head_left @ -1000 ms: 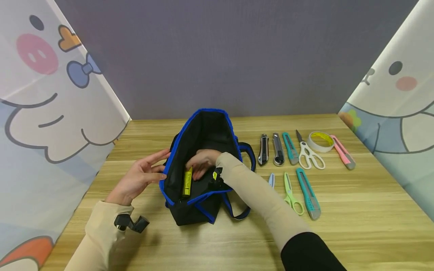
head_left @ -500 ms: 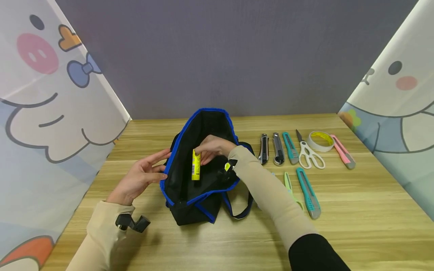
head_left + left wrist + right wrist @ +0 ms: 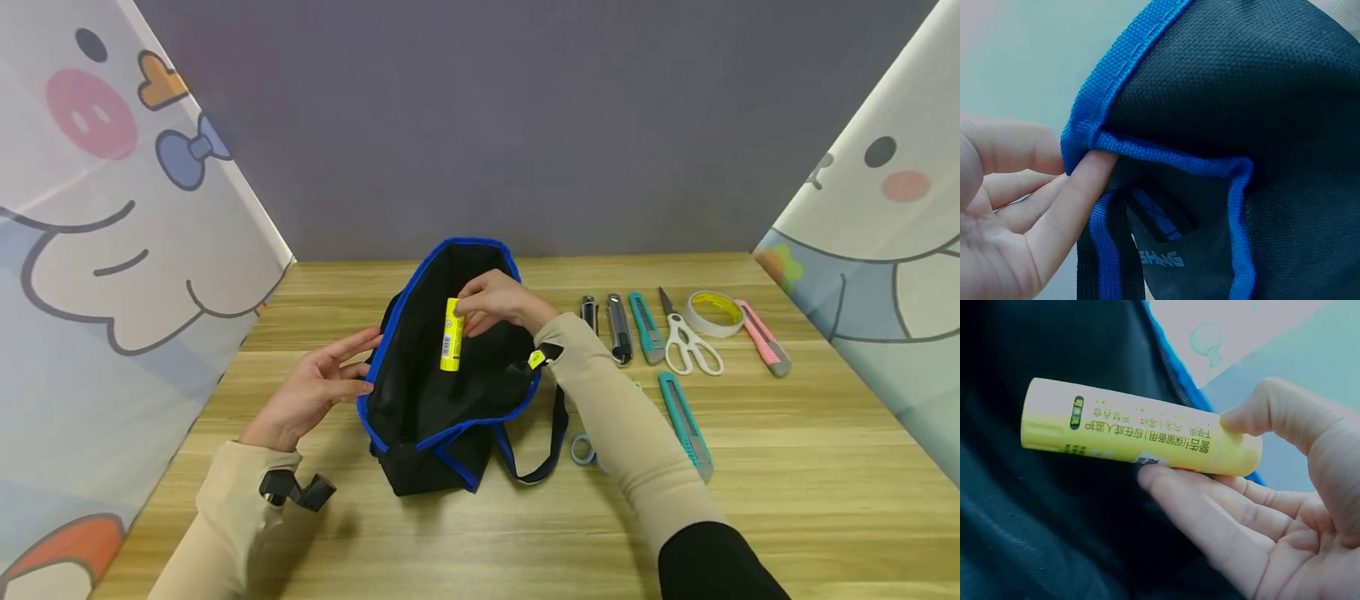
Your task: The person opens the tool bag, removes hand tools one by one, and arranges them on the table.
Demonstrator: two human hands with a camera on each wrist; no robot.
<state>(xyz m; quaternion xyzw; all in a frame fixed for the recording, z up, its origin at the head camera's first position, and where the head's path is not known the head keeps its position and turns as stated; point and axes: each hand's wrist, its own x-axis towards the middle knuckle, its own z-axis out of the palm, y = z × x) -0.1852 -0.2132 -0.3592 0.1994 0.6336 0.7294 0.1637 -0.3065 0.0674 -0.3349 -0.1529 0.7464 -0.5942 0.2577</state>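
A black tool bag point(image 3: 427, 468) with blue trim stands on the table, its mouth spread wide. My left hand point(image 3: 315, 385) is at the bag's left edge. In the left wrist view, thumb and fingers pinch the blue-trimmed rim point(image 3: 1107, 78) near a corner. Over the bag's opening, my right hand point(image 3: 497, 302) holds a yellow glue stick point(image 3: 452, 336) by one end. The right wrist view shows the glue stick point(image 3: 1129, 428) between the thumb on one side and the fingers on the other. The bottom of the bag is dark.
Right of the bag lie several utility knives point(image 3: 619, 329), white-handled scissors point(image 3: 692, 343), a tape roll point(image 3: 715, 313) and a pink cutter point(image 3: 762, 337). A larger teal cutter point(image 3: 685, 421) lies nearer. Blue scissors point(image 3: 583, 450) are partly under the right forearm. A bag strap point(image 3: 551, 450) loops out.
My right hand has lifted the glue stick from low inside the bag, moving up and to the right. The left hand stays at the bag's rim.
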